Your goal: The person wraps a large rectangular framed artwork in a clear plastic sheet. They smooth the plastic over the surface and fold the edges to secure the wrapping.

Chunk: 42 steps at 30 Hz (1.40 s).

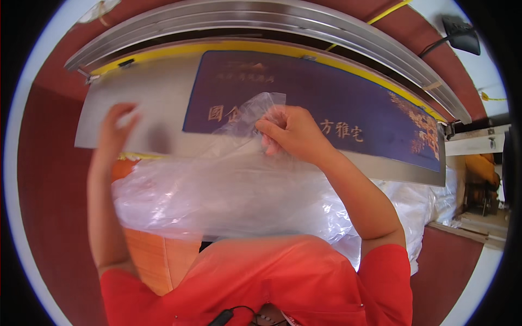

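Observation:
My right hand (pixel 288 130) is closed, pinching a bunched corner of clear plastic film (pixel 217 190) between thumb and fingers. The film hangs from the pinch and spreads wide toward my lap, crinkled and shiny. My left hand (pixel 118 122) is raised at the left, smeared by motion, its thumb and fingers curved with a gap between them and nothing visible in them. Beyond both hands is a dark blue printed panel (pixel 304 92) with gold lettering and a floral pattern at its right end. It lies on a silver-grey sheet (pixel 155 92); the film partly veils its lettering.
A long ribbed metal rail (pixel 244 19) arches along the far side, with a yellow strip (pixel 174 50) before it. More clear plastic (pixel 405 204) lies heaped at the right. An orange surface (pixel 149 252) is at lower left, and a black device (pixel 461 35) at upper right.

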Each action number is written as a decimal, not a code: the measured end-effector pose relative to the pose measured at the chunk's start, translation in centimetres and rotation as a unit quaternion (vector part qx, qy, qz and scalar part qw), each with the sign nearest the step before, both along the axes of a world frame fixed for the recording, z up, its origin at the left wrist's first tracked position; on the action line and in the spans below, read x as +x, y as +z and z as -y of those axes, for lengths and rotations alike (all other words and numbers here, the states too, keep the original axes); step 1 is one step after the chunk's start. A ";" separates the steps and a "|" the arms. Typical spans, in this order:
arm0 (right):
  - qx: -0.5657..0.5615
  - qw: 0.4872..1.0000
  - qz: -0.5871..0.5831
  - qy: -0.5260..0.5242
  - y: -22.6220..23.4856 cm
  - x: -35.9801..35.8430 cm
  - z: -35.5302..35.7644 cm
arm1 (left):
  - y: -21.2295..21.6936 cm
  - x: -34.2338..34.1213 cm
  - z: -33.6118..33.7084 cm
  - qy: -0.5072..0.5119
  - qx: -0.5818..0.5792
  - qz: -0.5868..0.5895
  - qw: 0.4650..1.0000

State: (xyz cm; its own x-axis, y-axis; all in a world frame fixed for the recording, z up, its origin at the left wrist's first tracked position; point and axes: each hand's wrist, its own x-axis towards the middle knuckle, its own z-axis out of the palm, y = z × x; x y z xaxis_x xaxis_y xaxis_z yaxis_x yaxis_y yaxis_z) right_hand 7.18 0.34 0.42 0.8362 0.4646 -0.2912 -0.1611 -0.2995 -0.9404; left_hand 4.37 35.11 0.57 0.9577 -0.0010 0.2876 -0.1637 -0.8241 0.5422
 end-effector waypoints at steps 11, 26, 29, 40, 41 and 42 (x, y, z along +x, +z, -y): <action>-0.139 0.983 -0.007 0.124 0.3 -9.7 10.8 | 4.3 2.3 -5.9 0.054 -0.378 -0.069 0.922; -0.381 0.516 0.519 -0.565 21.4 -20.1 52.2 | -6.4 14.1 -3.4 0.151 -0.191 -0.099 0.965; -0.575 0.301 0.684 -0.333 17.9 -16.0 38.3 | -6.7 16.3 -2.6 0.154 -0.115 -0.033 0.981; -0.749 0.577 0.086 -0.313 -5.9 -9.3 57.0 | -10.2 11.7 -16.8 0.240 0.266 -0.093 0.929; -0.808 0.511 0.112 -0.273 -7.0 -9.0 60.1 | -9.9 12.4 -16.1 0.236 0.252 -0.085 0.935; -0.759 0.555 0.089 -0.328 -7.5 -7.4 60.3 | -9.4 12.3 -15.9 0.238 0.244 -0.078 0.937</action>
